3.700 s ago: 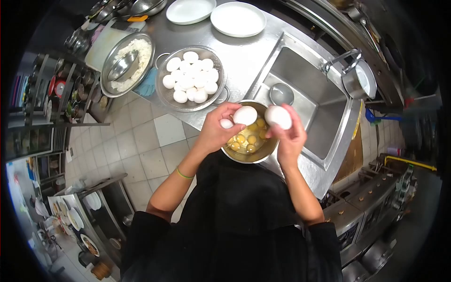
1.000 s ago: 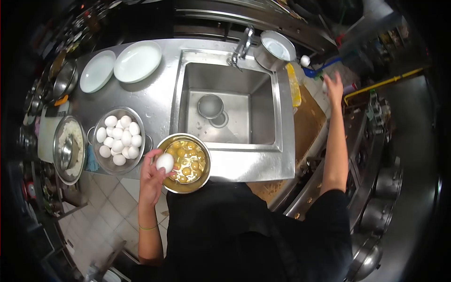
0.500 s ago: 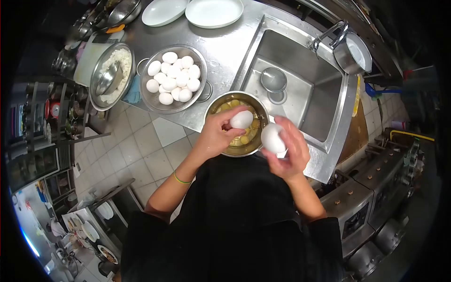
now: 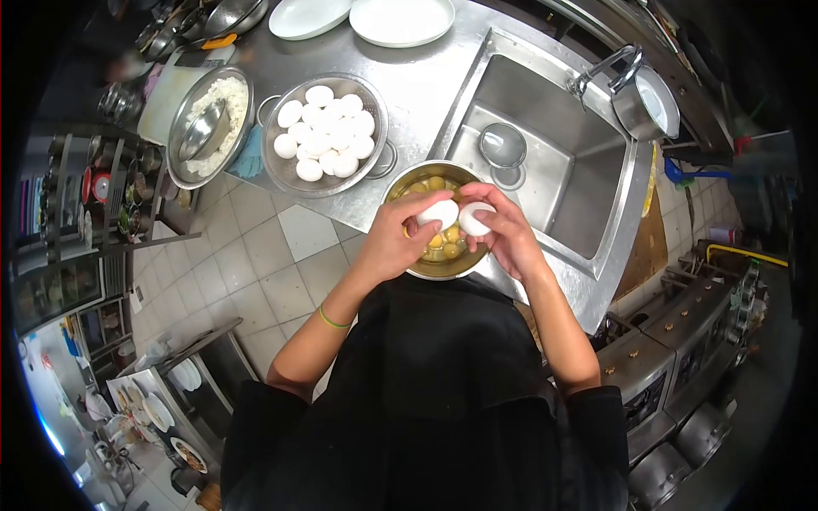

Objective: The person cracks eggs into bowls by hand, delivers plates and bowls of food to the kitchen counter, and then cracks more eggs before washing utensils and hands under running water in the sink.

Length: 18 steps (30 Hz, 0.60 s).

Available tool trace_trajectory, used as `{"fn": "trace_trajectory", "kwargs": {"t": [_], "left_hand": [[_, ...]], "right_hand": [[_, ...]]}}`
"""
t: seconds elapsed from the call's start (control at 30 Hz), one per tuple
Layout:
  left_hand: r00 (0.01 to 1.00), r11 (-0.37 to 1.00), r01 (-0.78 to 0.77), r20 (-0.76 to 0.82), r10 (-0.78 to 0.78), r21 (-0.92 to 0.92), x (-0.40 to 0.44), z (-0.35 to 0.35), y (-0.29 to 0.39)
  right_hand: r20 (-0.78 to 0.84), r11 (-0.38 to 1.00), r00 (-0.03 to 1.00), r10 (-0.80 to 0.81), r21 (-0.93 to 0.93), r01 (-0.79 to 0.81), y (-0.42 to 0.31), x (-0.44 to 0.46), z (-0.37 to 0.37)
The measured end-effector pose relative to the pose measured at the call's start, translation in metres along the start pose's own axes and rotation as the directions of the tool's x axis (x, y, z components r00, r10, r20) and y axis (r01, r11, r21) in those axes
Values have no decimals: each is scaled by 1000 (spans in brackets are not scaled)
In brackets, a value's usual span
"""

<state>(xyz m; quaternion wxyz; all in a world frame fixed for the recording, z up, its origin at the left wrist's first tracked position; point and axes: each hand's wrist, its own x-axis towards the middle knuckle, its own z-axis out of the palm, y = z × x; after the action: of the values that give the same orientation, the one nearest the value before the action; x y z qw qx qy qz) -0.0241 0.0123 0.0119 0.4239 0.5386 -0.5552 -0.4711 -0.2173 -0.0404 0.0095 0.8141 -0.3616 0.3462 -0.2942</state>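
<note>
Above a metal bowl (image 4: 415, 174) of yolks and egg white (image 4: 451, 251), my left hand (image 4: 396, 240) pinches a white egg (image 4: 438, 216). Close beside it, my right hand (image 4: 509, 234) holds another white egg (image 4: 476, 219). The two eggs are side by side, nearly touching; whether either shell is cracked I cannot tell. Left of the bowl, a perforated metal colander (image 4: 373, 96) holds several whole white eggs (image 4: 319, 134). Farther left stands a metal bowl (image 4: 177, 162) with white crumbly food (image 4: 227, 92) and a smaller metal bowl (image 4: 203, 130) inside.
A sink (image 4: 590, 196) with a round strainer (image 4: 503, 146) lies to the right, its faucet (image 4: 603, 68) and a pot (image 4: 645, 106) behind. Two white plates (image 4: 402, 19) stand at the back. A blue cloth (image 4: 248, 156) hangs at the counter edge. Stoves (image 4: 667, 328) are at right.
My right hand, far out to the right one second ago, has come back over the bowl and moved left beside my left hand. Its fingers now wrap round the egg. The camera view has turned.
</note>
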Motion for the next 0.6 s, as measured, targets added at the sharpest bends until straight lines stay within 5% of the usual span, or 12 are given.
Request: {"fn": "trace_trajectory", "kwargs": {"t": [0.03,0.1,0.27,0.33,0.4,0.43,0.5,0.6], "left_hand": [[1000,1000,-3,-7,3,-1,0,-1,-3],[980,849,157,-23,-195,-504,1,-4,-11],[917,874,395,174,-359,-284,4,-10,0],[996,949,93,41,-85,-301,8,-3,2],[997,959,78,33,-71,-273,11,-3,5],[998,967,64,30,-58,-246,11,-2,6],[999,983,42,5,-42,-181,9,-2,2],[998,1000,-2,-64,1,-14,9,1,1]], "right_hand": [[5,1000,1000,0,-5,0,-1,1,0],[41,986,999,9,163,-16,-5,3,1],[139,998,989,57,10,-59,-11,8,-3],[163,997,985,56,-61,-47,-11,10,2],[51,926,996,-79,-367,92,-13,9,15],[50,926,996,-79,-366,92,-14,10,16],[124,495,904,-409,-802,333,-16,12,16],[107,481,914,-391,-823,302,-25,5,25]]}}
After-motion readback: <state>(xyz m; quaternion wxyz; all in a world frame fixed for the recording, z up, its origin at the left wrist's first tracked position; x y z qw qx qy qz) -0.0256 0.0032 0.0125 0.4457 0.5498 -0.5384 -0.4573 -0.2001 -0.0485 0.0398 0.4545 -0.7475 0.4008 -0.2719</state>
